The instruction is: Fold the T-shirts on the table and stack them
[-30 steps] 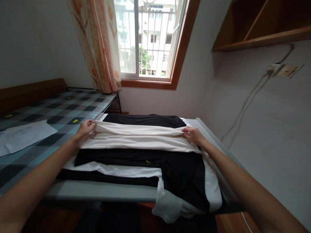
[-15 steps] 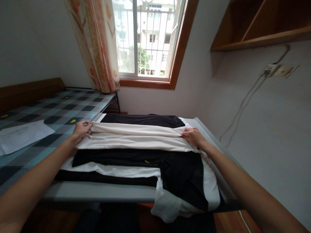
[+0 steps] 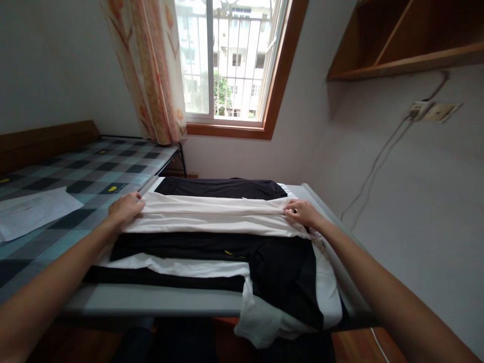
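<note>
Left of the left fingers, checked bed (image 3: 75, 174) with a paper sheet (image 3: 34, 212) on it; then left hand (image 3: 124, 209) down on the left end of the folded white garment (image 3: 215, 218), fingers (image 3: 136, 202) bent over its edge, pinching or merely pressing impossible to tell. Between the two sets of fingers, white garment stretched flat across the clothes pile on the grey tabletop (image 3: 151, 300), far black garment (image 3: 221, 188) just beyond the fingertips, near black garment (image 3: 212, 248) just short of them. At the right end, right hand (image 3: 303, 213) on the cloth, fingers (image 3: 292, 212) low and close together on the fold, grip likewise unclear.
</note>
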Available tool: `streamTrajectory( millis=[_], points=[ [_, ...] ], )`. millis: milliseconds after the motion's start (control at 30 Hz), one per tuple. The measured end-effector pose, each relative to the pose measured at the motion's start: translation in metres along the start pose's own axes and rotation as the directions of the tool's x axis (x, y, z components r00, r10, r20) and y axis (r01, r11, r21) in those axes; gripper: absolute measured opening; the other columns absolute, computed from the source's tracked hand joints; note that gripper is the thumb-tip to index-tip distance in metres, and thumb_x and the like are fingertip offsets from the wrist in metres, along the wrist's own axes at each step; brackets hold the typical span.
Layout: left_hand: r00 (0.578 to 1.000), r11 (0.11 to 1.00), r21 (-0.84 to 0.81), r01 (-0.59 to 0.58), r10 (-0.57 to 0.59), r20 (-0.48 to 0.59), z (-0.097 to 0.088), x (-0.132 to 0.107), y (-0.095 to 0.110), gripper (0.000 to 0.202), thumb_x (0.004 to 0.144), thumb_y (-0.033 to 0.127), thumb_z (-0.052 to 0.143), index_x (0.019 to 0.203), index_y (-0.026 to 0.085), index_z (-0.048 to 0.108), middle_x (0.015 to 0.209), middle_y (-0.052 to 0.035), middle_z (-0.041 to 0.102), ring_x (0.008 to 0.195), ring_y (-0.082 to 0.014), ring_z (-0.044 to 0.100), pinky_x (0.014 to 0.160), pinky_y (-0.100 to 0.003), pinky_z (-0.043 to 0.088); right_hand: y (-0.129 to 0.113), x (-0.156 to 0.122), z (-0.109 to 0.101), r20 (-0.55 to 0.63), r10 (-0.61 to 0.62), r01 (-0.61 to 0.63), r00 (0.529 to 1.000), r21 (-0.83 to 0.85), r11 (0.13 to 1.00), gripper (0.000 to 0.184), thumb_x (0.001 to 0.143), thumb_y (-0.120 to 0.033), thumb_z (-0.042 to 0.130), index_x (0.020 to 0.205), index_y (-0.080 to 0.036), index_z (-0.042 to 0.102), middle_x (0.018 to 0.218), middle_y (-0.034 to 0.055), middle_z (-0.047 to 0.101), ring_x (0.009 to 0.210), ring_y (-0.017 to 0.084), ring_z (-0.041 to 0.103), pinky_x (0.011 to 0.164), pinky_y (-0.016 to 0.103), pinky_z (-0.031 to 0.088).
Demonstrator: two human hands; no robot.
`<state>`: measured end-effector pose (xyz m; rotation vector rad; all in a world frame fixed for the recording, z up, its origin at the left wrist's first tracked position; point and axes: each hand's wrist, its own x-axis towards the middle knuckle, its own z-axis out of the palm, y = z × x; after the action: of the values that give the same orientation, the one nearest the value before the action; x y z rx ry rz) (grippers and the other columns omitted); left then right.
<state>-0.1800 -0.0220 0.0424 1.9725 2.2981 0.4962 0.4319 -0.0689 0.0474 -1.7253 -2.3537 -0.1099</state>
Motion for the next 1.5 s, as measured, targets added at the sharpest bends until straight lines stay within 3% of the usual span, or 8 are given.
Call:
streamTrajectory(
  millis=[133,367,567,800,967,1067,1200,1500],
  points=[
    [0.956,0.971,0.187,-0.147,0.188,-0.227,0.003,-0.006,0.041,0.042,0.085,0.038,0.047,0.119,0.017,0.062,0.124,-0.0187,0.059,0.115,-0.0387,0.056,0.095,-0.052,0.041,-0.022,0.017,0.001,-0.173,0.113,-0.105,0.978,0.052,0.993,0.034,0.095,-0.034,0.045,0.093,-0.022,0.076,0.106,0.0089,0.07,0.099,0.023,0.062,0.084,0.033,0.041],
    [0.842,0.842,0.017,-0.539,0.539,0.024,0.048,0.009,0.097,0.044,0.092,0.04,0.038,0.122,0.021,0.064,0.128,-0.0076,0.064,0.117,-0.0223,0.059,0.101,-0.034,0.042,-0.038,0.051,0.019,-0.117,0.26,-0.269,0.959,-0.07,0.961,0.024,0.087,-0.027,0.057,0.102,-0.026,0.076,0.115,0.0098,0.065,0.108,0.028,0.053,0.09,0.041,0.035],
    [0.863,0.863,0.099,-0.495,0.474,0.175,0.079,0.011,0.094,0.053,0.096,0.047,0.03,0.143,0.028,0.047,0.151,-0.0064,0.044,0.141,-0.025,0.037,0.114,-0.048,0.026,-0.019,0.06,0.023,-0.094,0.373,-0.382,0.923,-0.107,0.918,0.025,0.093,-0.03,0.05,0.092,-0.022,0.074,0.099,0.0089,0.07,0.102,0.026,0.056,0.092,0.044,0.032],
    [0.881,0.876,0.133,-0.464,0.441,0.17,0.072,0.004,0.096,0.053,0.097,0.046,0.03,0.143,0.027,0.047,0.153,-0.0076,0.04,0.143,-0.0285,0.033,0.114,-0.055,0.022,-0.018,0.057,0.025,-0.136,0.421,-0.433,0.897,-0.072,0.899,0.024,0.094,-0.033,0.05,0.097,-0.022,0.072,0.108,0.0109,0.068,0.107,0.029,0.055,0.091,0.044,0.034],
    [0.848,0.836,0.146,-0.529,0.529,0.042,0.067,-0.012,0.119,0.051,0.098,0.04,0.028,0.144,0.024,0.046,0.153,-0.0079,0.04,0.143,-0.0249,0.032,0.116,-0.048,0.022,-0.069,0.058,0.03,-0.231,0.166,-0.166,0.959,0.023,0.986,0.039,0.098,-0.04,0.04,0.117,-0.02,0.067,0.125,0.0134,0.063,0.114,0.026,0.055,0.099,0.041,0.035],
    [0.8,0.794,0.099,-0.599,0.59,0.109,0.07,-0.021,0.132,0.053,0.099,0.046,0.028,0.148,0.029,0.039,0.157,-0.0055,0.034,0.145,-0.0256,0.028,0.116,-0.051,0.019,-0.105,0.054,0.039,-0.076,-0.051,0.054,0.996,0.038,0.998,0.052,0.099,-0.051,0.034,0.136,-0.023,0.056,0.145,0.0108,0.05,0.132,0.026,0.044,0.109,0.041,0.03],
    [0.798,0.813,0.074,-0.577,0.542,0.264,0.078,-0.027,0.139,0.062,0.096,0.06,0.027,0.151,0.033,0.032,0.16,-0.0049,0.026,0.147,-0.0306,0.02,0.116,-0.055,0.016,-0.124,0.049,0.051,0.161,-0.077,0.075,0.984,0.019,0.997,0.068,0.096,-0.063,0.022,0.152,-0.026,0.034,0.159,0.0103,0.027,0.146,0.029,0.024,0.116,0.047,0.019],
    [0.86,0.871,0.125,-0.476,0.431,0.272,0.073,-0.023,0.122,0.064,0.096,0.06,0.018,0.152,0.03,0.029,0.16,-0.0067,0.024,0.148,-0.0293,0.019,0.116,-0.057,0.012,-0.051,0.032,0.05,0.2,0.089,-0.066,0.976,-0.121,0.99,0.075,0.094,-0.066,0.008,0.154,-0.026,0.029,0.16,0.0097,0.023,0.148,0.026,0.018,0.118,0.051,0.009]
  ],
)
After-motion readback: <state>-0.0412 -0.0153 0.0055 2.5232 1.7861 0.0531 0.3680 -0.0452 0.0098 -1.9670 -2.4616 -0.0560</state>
